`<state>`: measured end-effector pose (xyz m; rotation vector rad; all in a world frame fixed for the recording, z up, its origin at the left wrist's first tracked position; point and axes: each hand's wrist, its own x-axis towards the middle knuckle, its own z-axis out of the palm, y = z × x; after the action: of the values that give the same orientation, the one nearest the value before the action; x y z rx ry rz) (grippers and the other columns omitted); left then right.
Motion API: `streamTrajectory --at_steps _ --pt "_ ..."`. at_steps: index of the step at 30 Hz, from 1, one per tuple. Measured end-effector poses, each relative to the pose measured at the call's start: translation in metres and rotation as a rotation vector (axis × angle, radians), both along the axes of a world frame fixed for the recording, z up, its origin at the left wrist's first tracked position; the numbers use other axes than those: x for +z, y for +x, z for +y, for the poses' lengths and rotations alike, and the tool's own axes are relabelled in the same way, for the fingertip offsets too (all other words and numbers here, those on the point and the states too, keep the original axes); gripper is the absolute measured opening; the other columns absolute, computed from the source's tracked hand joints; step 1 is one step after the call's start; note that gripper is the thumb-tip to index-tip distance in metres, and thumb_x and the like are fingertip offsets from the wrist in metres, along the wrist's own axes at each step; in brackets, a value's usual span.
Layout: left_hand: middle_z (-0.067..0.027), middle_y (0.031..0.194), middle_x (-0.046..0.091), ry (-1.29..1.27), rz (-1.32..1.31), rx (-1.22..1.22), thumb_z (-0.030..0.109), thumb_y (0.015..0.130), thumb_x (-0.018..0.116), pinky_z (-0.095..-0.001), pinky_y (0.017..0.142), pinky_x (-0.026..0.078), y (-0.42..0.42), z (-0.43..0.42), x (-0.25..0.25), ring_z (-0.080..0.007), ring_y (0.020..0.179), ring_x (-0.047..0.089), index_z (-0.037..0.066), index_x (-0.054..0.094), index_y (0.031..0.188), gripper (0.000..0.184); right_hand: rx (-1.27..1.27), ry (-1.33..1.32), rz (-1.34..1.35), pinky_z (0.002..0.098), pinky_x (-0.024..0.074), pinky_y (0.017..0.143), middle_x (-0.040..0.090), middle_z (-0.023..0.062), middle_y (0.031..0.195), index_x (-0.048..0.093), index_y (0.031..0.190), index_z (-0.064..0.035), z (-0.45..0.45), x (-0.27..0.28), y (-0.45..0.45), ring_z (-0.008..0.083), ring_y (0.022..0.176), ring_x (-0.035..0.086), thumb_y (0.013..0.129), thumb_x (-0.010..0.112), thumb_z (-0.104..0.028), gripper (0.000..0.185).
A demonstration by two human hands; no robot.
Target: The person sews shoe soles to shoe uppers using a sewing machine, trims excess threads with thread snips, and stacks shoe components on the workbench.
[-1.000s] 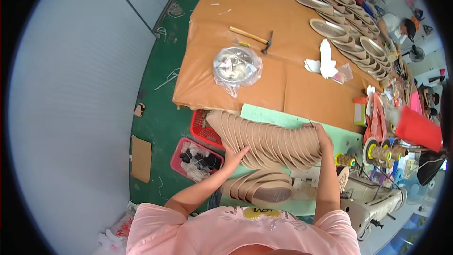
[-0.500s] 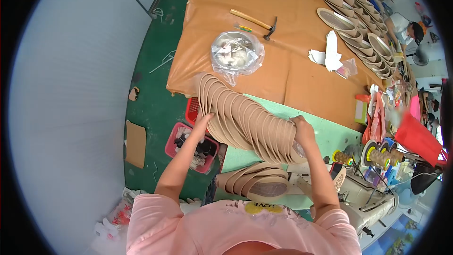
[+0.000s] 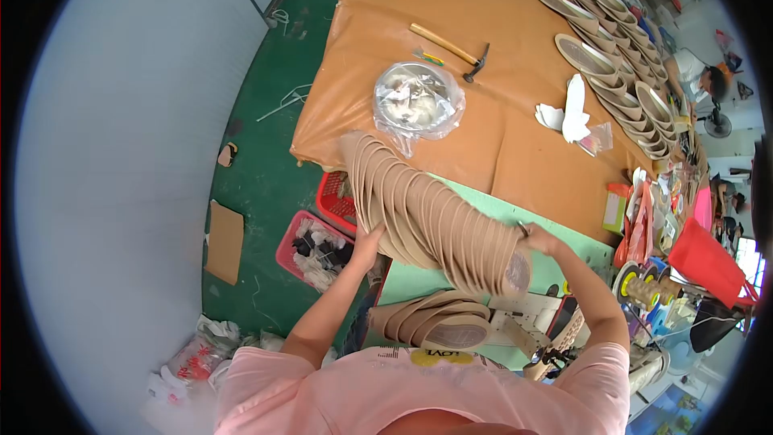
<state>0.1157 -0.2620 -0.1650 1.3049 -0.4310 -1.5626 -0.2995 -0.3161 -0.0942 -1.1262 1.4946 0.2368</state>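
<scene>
A long nested stack of tan shoe uppers (image 3: 435,213) hangs in front of me, between my two hands, over the green work surface (image 3: 483,203). My left hand (image 3: 368,246) holds it from below near its left end, fingers partly hidden by the stack. At the right end my right hand (image 3: 539,239) grips the stack's upper edge, with a small dark item at its fingers that I cannot make out. Closer to my body, a shorter stack of tan uppers (image 3: 435,321) lies on the green surface beside the sewing machine (image 3: 523,334).
The orange-covered table (image 3: 515,121) bears a hammer (image 3: 447,44), a bowl in plastic (image 3: 415,101), white pieces (image 3: 574,109) and rows of tan shoes (image 3: 592,60). Red basket (image 3: 334,205) and pink bin (image 3: 290,250) stand left. Thread spools (image 3: 640,290) are right; a person (image 3: 692,72) is far right.
Over the last second the long stack was lifted and shifted, its left end moving toward the orange table. Both hands moved with it. The sewing machine's head shows more now.
</scene>
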Motion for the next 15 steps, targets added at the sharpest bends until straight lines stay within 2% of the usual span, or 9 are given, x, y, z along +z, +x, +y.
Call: streamTrajectory --at_steps 2,5,6,8,11,13,15 --pt "-0.0119 0.129 0.048 -0.007 0.090 0.050 0.013 0.091 0.054 -0.0355 0.099 0.038 -0.003 0.000 -0.008 -0.0227 0.118 0.047 0.003 0.034 0.135 0.049 -0.091 -0.040 0.013 0.0307 0.0462 0.074 0.064 0.0052 0.087 0.065 0.089 -0.0017 0.018 0.005 0.004 0.0129 0.080 0.055 0.067 0.079 -0.022 0.033" --pt "-0.0135 0.128 0.051 0.100 0.417 0.103 0.022 0.091 0.051 -0.0394 0.099 0.040 0.003 -0.003 -0.012 -0.0276 0.116 0.051 0.001 0.041 0.131 0.046 -0.190 0.143 -0.137 0.0274 0.0434 0.068 0.055 -0.0008 0.078 0.059 0.081 -0.0027 0.034 0.014 0.024 0.0087 0.075 0.048 0.072 0.076 -0.018 0.025" --pt "-0.0133 0.126 0.053 0.109 0.437 0.091 0.028 0.092 0.048 -0.0430 0.099 0.041 0.006 -0.006 -0.010 -0.0290 0.115 0.052 0.003 0.043 0.130 0.045 -0.166 0.097 -0.197 0.0264 0.0416 0.066 0.051 -0.0018 0.075 0.056 0.078 -0.0033 0.039 0.018 0.030 0.0079 0.073 0.045 0.074 0.075 -0.016 0.023" --pt "-0.0131 0.126 0.053 0.152 0.501 0.112 0.029 0.092 0.048 -0.0442 0.100 0.040 0.016 -0.013 -0.003 -0.0290 0.115 0.052 0.004 0.043 0.130 0.046 -0.114 0.001 -0.322 0.0245 0.0378 0.061 0.043 -0.0039 0.069 0.051 0.071 -0.0047 0.043 0.027 0.046 0.0063 0.069 0.039 0.077 0.072 -0.012 0.023" --pt "-0.0137 0.127 0.053 0.187 0.500 0.143 0.030 0.092 0.047 -0.0460 0.101 0.039 0.033 -0.039 0.021 -0.0297 0.115 0.052 0.003 0.044 0.130 0.047 -0.137 -0.015 -0.348 0.0242 0.0346 0.058 0.040 -0.0043 0.065 0.049 0.069 -0.0045 0.038 0.043 0.071 0.0059 0.066 0.036 0.080 0.068 -0.009 0.022" --pt "-0.0155 0.127 0.053 0.178 0.417 0.185 0.028 0.091 0.046 -0.0454 0.101 0.039 0.047 -0.070 0.032 -0.0301 0.116 0.051 0.001 0.045 0.128 0.046 -0.168 -0.122 -0.399 0.0246 0.0336 0.056 0.039 -0.0041 0.063 0.048 0.068 -0.0041 0.034 0.046 0.097 0.0063 0.064 0.035 0.081 0.067 -0.011 0.024" --pt "-0.0162 0.126 0.053 0.058 0.450 0.168 0.026 0.091 0.043 -0.0448 0.101 0.040 0.066 -0.110 0.025 -0.0307 0.116 0.051 0.001 0.045 0.128 0.045 -0.207 -0.271 -0.466 0.0250 0.0336 0.055 0.039 -0.0029 0.061 0.048 0.068 -0.0033 0.023 0.050 0.130 0.0068 0.063 0.035 0.082 0.066 -0.012 0.025"
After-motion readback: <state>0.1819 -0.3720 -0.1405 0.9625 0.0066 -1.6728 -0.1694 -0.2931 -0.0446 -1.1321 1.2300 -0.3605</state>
